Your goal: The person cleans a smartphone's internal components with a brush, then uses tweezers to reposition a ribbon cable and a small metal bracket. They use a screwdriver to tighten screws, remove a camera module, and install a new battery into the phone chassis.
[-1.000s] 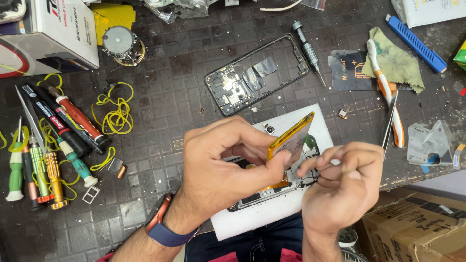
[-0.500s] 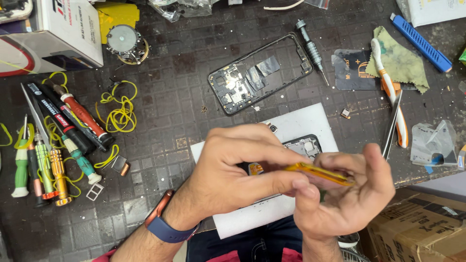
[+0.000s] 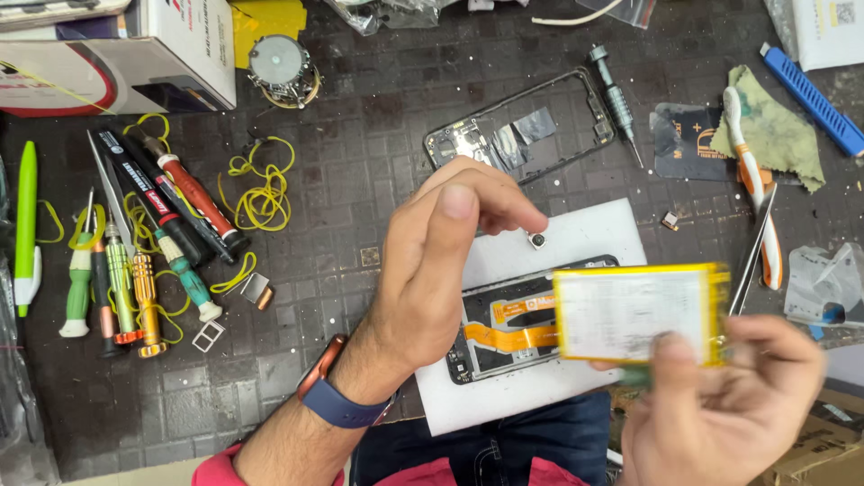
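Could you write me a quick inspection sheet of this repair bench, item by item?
Surface: dark gridded work mat, scuffed, with a white sheet laid on it.
Job's things: flat white battery with yellow edging; opened black phone body with orange flex strip on the sheet.
Clutter: row of coloured screwdrivers, yellow rubber bands, spare black phone frame, white toothbrush, green cloth.
Hands: right hand holds the battery; left hand open above the phone, holding nothing.
Cables: white cable end at the top edge.
Surroundings: cardboard box top left.
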